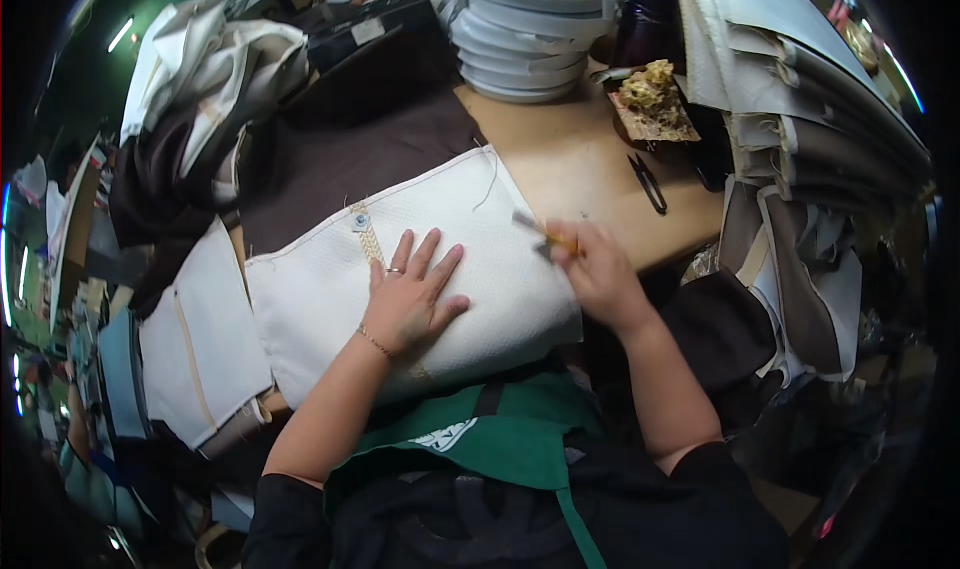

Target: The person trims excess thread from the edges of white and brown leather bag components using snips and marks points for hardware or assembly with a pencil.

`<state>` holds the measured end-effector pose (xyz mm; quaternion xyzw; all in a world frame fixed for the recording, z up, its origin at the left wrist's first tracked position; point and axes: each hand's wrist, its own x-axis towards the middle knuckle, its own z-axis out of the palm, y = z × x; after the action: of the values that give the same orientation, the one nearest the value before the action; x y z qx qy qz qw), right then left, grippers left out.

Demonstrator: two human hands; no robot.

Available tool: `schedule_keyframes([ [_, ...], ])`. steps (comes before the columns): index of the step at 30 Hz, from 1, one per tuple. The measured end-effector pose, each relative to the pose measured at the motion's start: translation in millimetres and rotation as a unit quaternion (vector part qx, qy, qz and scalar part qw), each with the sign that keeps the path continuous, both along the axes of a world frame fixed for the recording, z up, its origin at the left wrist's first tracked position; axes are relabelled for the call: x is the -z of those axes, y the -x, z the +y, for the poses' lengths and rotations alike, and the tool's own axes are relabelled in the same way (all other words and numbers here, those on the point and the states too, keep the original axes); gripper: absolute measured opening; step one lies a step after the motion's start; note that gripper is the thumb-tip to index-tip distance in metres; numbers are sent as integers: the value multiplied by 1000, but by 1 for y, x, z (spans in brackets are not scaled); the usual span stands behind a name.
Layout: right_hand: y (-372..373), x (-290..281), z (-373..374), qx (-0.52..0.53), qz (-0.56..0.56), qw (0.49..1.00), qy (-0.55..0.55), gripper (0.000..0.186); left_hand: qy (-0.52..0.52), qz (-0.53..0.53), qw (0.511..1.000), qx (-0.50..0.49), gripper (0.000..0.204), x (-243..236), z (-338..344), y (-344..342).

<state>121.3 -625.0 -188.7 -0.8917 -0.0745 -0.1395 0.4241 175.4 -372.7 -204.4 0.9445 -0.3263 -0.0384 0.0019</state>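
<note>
My left hand [412, 304] lies flat with its fingers spread on a white textured fabric panel [500, 289]. Just beyond its fingertips, a tan woven strip [368, 241] crosses the panel, with a small bluish-white square piece [360, 221] at its far end. Over the panel's right side, my right hand [598, 269] is closed around the orange handle of what looks like a small hammer [530, 225]; motion blurs its metal head. A loose thread [488, 187] trails from the panel's far corner.
Dark brown fabric [350, 149] lies beyond the panel on the wooden table [560, 149]. Black thread snips [648, 184] and a box of yellowish scraps [655, 109] are at right. White round containers [530, 34] stand stacked behind. Fabric piles flank both sides, including folded panels [800, 99].
</note>
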Motion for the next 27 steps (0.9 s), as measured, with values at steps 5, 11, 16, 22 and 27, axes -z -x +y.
schedule_keyframes([
  [5,-65,1,23,-130,-32,987,85,29,24,28,999,-14,64,0,15,35],
  [11,-102,-3,-14,-3,147,954,263,14,34,34,999,-24,64,0,18,43],
  [16,-92,-21,-5,-38,49,992,110,15,41,46,997,-37,61,-2,19,45],
  [22,-97,6,16,-81,152,974,146,22,59,53,997,-23,54,-7,17,40],
  [27,-118,-14,-43,83,68,977,187,17,86,11,996,-23,48,-2,19,42],
])
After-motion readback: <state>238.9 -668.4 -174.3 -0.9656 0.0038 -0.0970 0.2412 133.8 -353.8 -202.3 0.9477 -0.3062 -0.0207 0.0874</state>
